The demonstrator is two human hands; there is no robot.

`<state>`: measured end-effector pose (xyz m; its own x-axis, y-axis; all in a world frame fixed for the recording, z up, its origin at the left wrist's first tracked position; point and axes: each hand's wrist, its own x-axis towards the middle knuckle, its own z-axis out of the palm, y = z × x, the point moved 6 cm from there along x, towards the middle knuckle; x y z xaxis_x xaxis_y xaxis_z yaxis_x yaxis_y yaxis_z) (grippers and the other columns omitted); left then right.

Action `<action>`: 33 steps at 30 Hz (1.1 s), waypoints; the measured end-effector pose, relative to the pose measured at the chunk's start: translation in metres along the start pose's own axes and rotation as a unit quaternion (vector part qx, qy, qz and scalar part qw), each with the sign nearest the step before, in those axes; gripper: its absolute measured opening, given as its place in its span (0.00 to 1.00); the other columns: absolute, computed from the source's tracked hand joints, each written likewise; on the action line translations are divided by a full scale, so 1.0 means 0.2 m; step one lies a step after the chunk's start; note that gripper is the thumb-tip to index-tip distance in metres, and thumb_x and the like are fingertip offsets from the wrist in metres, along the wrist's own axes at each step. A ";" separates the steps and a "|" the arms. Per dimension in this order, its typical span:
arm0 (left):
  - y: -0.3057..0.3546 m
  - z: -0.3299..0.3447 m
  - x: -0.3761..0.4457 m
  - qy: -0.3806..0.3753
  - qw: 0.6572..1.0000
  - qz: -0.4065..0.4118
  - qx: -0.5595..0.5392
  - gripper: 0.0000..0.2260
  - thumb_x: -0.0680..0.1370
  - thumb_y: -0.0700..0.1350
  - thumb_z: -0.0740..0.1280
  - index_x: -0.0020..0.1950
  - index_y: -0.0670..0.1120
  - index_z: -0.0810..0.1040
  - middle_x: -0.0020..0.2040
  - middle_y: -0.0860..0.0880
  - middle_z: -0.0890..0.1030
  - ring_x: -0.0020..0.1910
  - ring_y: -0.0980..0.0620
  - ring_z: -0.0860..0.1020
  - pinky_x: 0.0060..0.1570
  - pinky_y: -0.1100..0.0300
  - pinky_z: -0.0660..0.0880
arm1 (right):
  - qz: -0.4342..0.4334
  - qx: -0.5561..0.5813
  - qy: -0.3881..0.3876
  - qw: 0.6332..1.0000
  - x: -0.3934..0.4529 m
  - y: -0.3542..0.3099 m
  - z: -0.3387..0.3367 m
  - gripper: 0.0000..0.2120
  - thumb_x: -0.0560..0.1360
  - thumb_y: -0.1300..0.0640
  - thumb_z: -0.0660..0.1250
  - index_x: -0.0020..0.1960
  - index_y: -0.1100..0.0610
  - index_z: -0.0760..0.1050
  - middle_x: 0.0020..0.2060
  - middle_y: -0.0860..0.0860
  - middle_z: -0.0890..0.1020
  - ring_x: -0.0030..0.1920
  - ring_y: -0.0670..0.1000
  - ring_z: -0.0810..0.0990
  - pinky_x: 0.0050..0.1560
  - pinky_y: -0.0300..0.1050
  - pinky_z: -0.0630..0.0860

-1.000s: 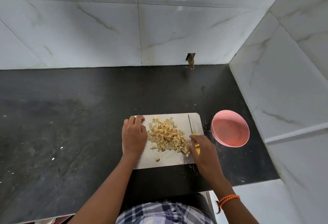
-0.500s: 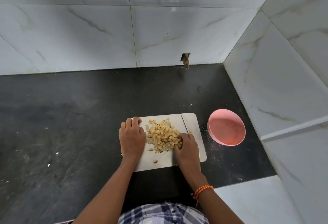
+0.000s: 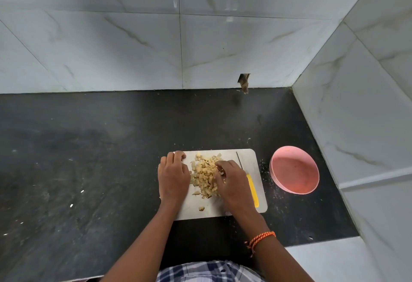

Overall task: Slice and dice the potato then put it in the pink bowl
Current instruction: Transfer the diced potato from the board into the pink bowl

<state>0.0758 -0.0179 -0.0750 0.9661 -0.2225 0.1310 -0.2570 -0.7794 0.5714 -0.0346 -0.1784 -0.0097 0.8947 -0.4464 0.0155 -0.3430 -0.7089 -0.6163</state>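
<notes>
Gathering the heap of pale diced potato pieces [image 3: 206,176] on the white rectangular cutting board [image 3: 250,163], the right hand [image 3: 231,179] curls into it, the left hand [image 3: 172,176] rests loosely curled alongside; better to cup fully, since the round pink plastic bowl [image 3: 294,170] sits apart on the dark tabletop [image 3: 89,159].

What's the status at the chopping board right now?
Left hand resting on board, right hand fingers curled into diced potato. Knife set down. Pink bowl empty, path clear.

Black stone counter [image 3: 89,159] meets grey-veined marble wall tiles [image 3: 111,47] (glossy).
</notes>
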 end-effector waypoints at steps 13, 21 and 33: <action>0.00 0.00 0.00 0.005 1.000 -0.011 0.001 0.11 0.79 0.37 0.64 0.57 0.51 0.76 0.51 0.55 0.76 0.47 0.53 0.70 0.50 0.55 0.72 | -0.090 -0.134 0.033 0.986 0.05 -0.02 0.04 0.17 0.83 0.46 0.61 0.68 0.52 0.75 0.60 0.49 0.76 0.60 0.50 0.72 0.58 0.50 0.77; -0.01 0.01 0.01 0.002 1.000 -0.005 0.004 0.12 0.77 0.37 0.65 0.57 0.50 0.76 0.51 0.54 0.77 0.47 0.51 0.70 0.50 0.53 0.72 | -0.135 -0.313 -0.083 0.936 -0.02 0.00 0.31 0.34 0.80 0.31 0.52 0.77 0.50 0.63 0.73 0.62 0.67 0.68 0.64 0.70 0.56 0.60 0.74; -0.01 0.01 0.02 -0.008 1.000 -0.011 0.002 0.11 0.77 0.38 0.65 0.57 0.52 0.76 0.51 0.56 0.76 0.47 0.53 0.70 0.50 0.54 0.72 | -0.260 -0.294 -0.037 0.919 0.06 -0.03 0.36 0.07 0.85 0.51 0.59 0.53 0.53 0.72 0.48 0.55 0.78 0.43 0.53 0.78 0.27 0.44 0.77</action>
<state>0.0794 -0.0172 -0.0773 0.9712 -0.2135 0.1058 -0.2351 -0.7862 0.5716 -0.0002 -0.1396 -0.0624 0.9908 0.0601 0.1209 0.0614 -0.9981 -0.0071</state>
